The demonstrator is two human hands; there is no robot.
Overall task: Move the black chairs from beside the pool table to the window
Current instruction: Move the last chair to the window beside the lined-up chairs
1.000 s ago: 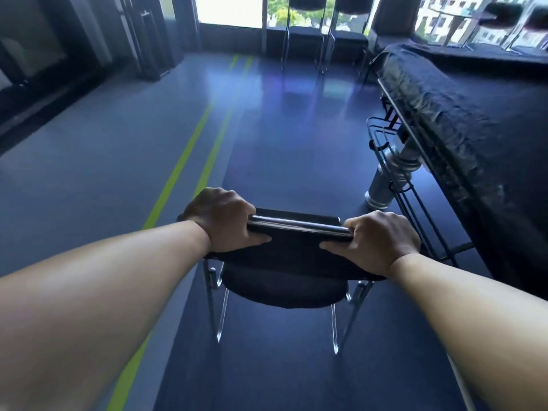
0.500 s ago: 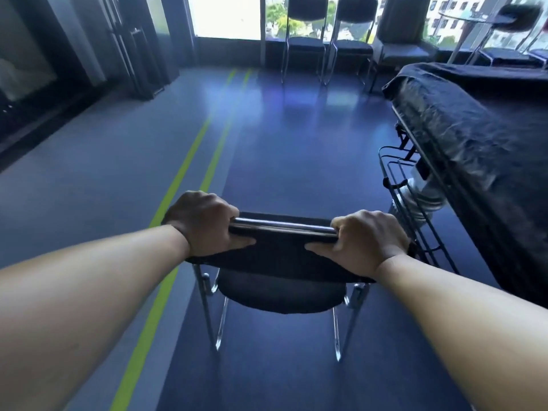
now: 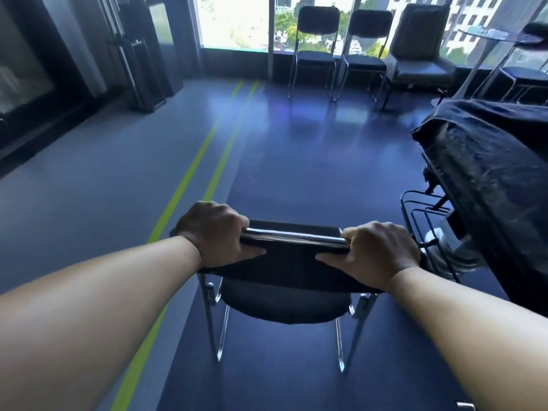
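Chair (image 3: 284, 307) with black seat and chrome legs is located mid-room over the blue floor (image 3: 296, 173), beside the covered pool table (image 3: 489, 161) at right. Left hand (image 3: 218, 232) and right hand (image 3: 378, 253) grip its top backrest bar (image 3: 293, 234), fingers curled around it. Two further chairs (image 3: 315, 59) stand at the window (image 3: 234, 22) ahead.

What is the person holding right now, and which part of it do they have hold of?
A black chair. The left hand and the right hand each grip one end of the top edge of its backrest, along the chrome bar.

open blue floor (image 3: 296, 161) ahead, covered pool table (image 3: 489, 173) crowding right
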